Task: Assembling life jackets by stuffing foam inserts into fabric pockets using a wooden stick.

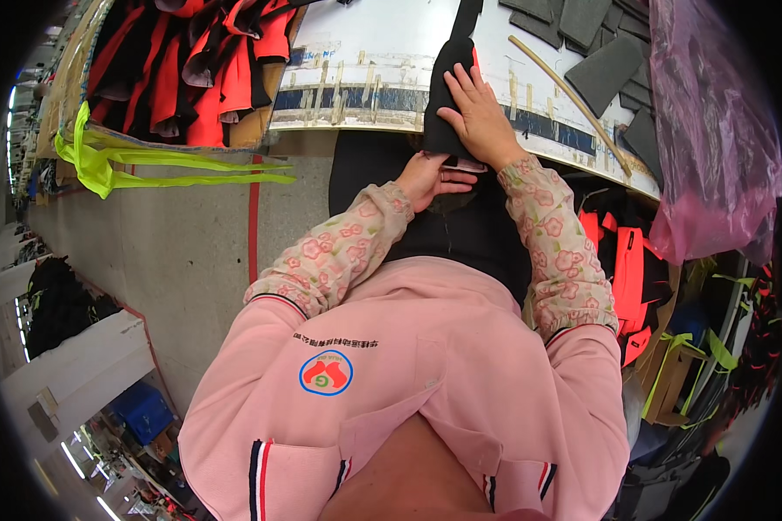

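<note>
Now resting the right hand (480, 119) flat, with spread fingers, on the cloth (440, 117) over the table (382, 43). Holding its near end in the left hand (422, 182).

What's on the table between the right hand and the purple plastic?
Going from the right hand to the purple plastic, the head view shows a tan stick, then grey pieces, on the white table.

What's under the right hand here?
The right hand lies flat on a black fabric piece, with a sliver of red-orange showing by the fingertips. The white tabletop is beneath. Whatever the palm and fingers cover can't be seen.
</note>
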